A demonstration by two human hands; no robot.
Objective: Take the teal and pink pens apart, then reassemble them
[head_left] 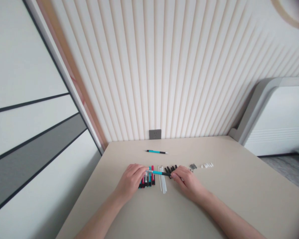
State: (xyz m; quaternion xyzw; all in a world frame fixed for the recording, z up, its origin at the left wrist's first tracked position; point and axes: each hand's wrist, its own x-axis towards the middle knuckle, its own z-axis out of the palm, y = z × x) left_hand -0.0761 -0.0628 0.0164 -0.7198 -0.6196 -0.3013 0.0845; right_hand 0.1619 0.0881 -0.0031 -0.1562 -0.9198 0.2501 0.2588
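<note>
Blue-and-black pen barrel [157, 172] spans the gap between left hand [132, 181] and right hand [188, 182], each pinching one end.

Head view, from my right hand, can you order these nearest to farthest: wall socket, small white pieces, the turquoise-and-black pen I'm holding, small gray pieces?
1. Turquoise-and-black pen: in the right hand, reaching across to the left.
2. Small gray pieces: just beyond the hand.
3. Small white pieces: farther to the right.
4. Wall socket: beyond the table, ahead and left.
</note>
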